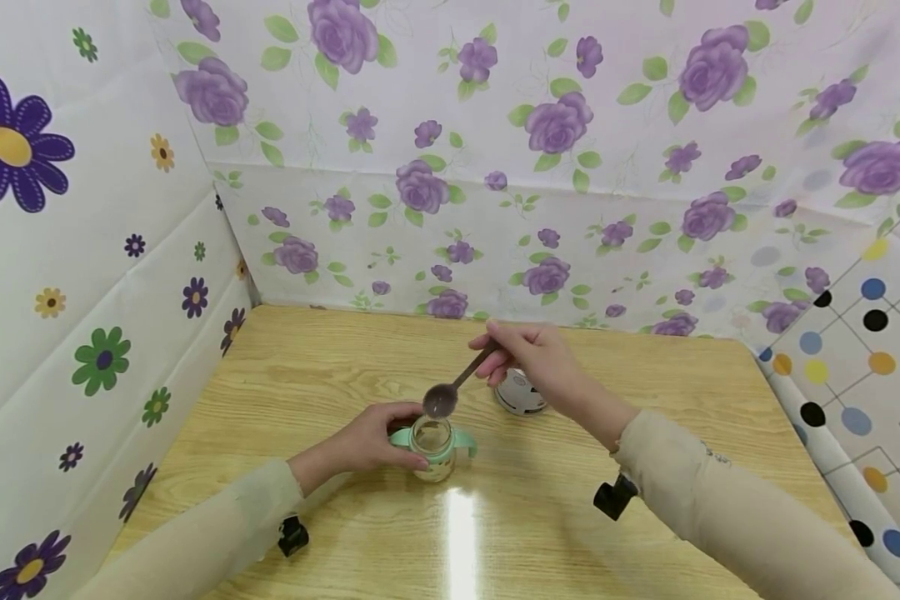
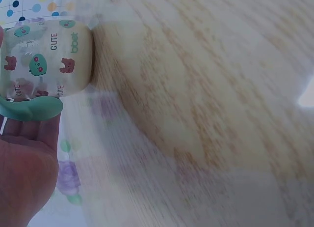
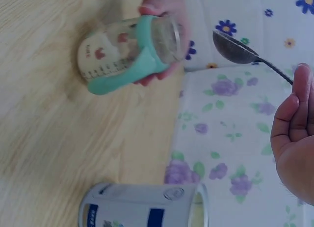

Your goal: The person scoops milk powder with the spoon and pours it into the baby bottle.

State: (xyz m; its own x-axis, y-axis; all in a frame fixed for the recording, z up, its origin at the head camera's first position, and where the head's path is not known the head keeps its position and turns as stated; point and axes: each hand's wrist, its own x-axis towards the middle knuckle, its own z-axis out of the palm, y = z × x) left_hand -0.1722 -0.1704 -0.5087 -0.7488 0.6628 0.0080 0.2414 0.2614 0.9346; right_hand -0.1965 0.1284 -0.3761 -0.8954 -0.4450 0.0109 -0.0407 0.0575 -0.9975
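Note:
A clear baby bottle (image 1: pixel 437 473) with a mint-green collar and two side handles stands upright and uncapped on the table. My left hand (image 1: pixel 371 437) grips it from the left, thumb in front and fingers behind. Pale stuff fills the lower part of the bottle (image 3: pixel 105 55) in the right wrist view; its wall carries "CUTE" print and small cartoon figures. Just above the mouth hangs the bowl of a dark spoon (image 1: pixel 440 401). My right hand (image 1: pixel 536 362) pinches the spoon's handle near its end. A whitish trace shows along the spoon bowl's rim (image 3: pixel 235 47).
Behind my right hand stands a white tin (image 1: pixel 520 398), partly covered by that hand; in the right wrist view its top looks uncovered. The wood-grain table (image 1: pixel 330 358) meets flower-patterned cloth walls (image 1: pixel 450 242) at the back and left, and a dotted one at the right.

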